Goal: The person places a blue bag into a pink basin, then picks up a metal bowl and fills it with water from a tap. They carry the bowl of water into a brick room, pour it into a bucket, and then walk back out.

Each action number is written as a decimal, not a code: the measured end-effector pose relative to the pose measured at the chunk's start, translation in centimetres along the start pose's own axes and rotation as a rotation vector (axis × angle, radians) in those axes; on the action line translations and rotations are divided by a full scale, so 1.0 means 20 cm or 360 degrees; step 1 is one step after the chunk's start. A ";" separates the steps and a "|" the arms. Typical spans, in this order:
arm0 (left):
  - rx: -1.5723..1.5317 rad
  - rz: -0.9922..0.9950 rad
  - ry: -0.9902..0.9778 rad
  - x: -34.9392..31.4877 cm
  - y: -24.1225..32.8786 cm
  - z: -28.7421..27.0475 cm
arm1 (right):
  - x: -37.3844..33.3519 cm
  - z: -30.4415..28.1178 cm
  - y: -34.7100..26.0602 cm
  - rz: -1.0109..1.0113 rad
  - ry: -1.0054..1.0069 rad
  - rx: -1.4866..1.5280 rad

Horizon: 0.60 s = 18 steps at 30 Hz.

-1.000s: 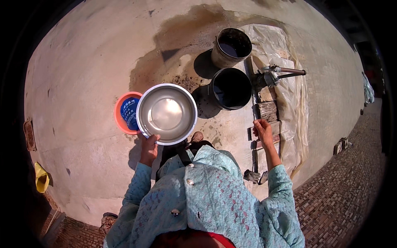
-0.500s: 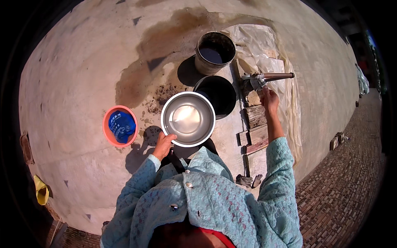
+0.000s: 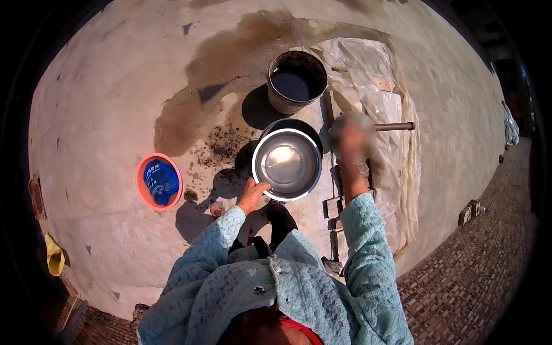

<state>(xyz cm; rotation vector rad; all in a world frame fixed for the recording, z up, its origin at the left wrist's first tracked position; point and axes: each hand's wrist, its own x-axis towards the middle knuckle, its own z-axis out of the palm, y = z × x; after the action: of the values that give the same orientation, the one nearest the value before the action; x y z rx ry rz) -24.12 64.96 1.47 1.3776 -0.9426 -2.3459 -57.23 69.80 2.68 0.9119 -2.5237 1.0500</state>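
Over the black bucket [image 3: 294, 125], round metal basin [image 3: 287, 163] mouth-up, rim clasped by left grip [image 3: 252, 195]; right grip [image 3: 353, 141] blurred, unreadable.

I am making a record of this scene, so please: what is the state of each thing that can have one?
Steel basin: open side up, rim gripped by left hand
Right hand: blurred, grip cannot be told
Orange basin: open side up, blue bag inside
Far bucket: upright, partly filled with dark liquid
Near bucket: mostly hidden by the steel basin, contents unclear
Plastic sheet: spread out, wrinkled
Ground: darkened in a patch, apparently wet
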 end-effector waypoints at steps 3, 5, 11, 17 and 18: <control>0.0085 0.0090 -0.0053 0.14 -0.06 0.02 | -0.03 0.08 0.02 0.0065 -0.0035 0.0030; 0.0092 0.0234 0.0003 0.21 -0.09 0.04 | -0.03 0.09 0.01 0.0153 -0.0081 0.0153; 0.0133 0.0213 -0.0187 0.19 0.09 0.29 | -0.03 0.11 0.16 0.0385 -0.0155 -0.0019; 0.0333 0.0286 -0.0206 0.17 0.17 0.34 | 0.13 -0.09 -0.34 0.0707 -0.0417 -0.0006; 0.0206 0.0301 -0.0192 0.17 0.16 0.40 | 0.11 -0.02 -0.19 0.0588 -0.0339 0.0013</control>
<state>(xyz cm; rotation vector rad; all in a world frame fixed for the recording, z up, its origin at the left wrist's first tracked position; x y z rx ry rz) -33.04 63.96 4.02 1.1447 -1.2218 -2.2802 -56.50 67.09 6.01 0.5971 -2.9472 1.1140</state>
